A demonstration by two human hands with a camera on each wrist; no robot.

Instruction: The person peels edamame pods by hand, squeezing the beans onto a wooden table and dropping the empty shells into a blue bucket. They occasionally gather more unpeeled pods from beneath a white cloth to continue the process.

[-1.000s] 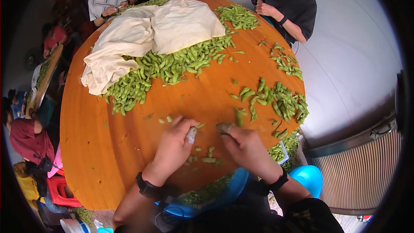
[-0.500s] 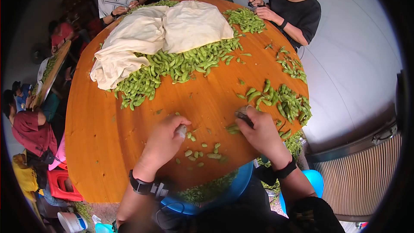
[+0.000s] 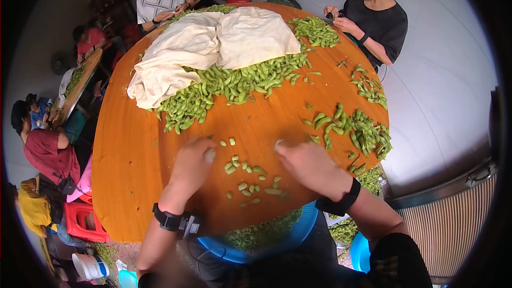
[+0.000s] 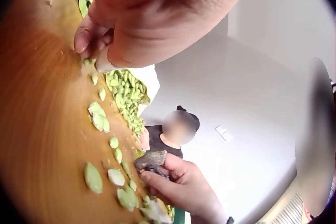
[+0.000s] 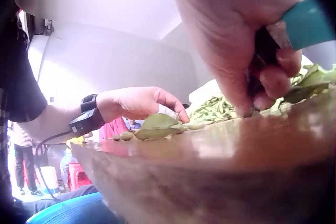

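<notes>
My left hand [image 3: 191,165] hovers low over the wooden table [image 3: 128,181], fingers bent toward the thumb, which wears a white wrap. A pale green bean [image 4: 87,62] shows right at its fingertips in the left wrist view; I cannot tell whether it is held. Across from it, my right hand [image 3: 306,168] curls round a small dark object [image 4: 155,169]. A grey ribbed covering [image 4: 151,158] wraps one of its fingers. Between the hands lie several shelled beans [image 3: 242,186] and a flattened pod [image 3: 273,191]. Green soybean pods [image 3: 365,133] lie beyond the right hand.
A large heap of pods [image 3: 240,82] lies partly under a cream cloth [image 3: 256,37] at the back. Below the table's near edge sits a blue basin [image 3: 234,256] holding green pods or husks. A person in black [image 3: 381,26] sits at the far right.
My hands have drawn farther apart, the left going left. The pod seen by my right fingers earlier no longer shows there. The whole head view has shifted slightly.
</notes>
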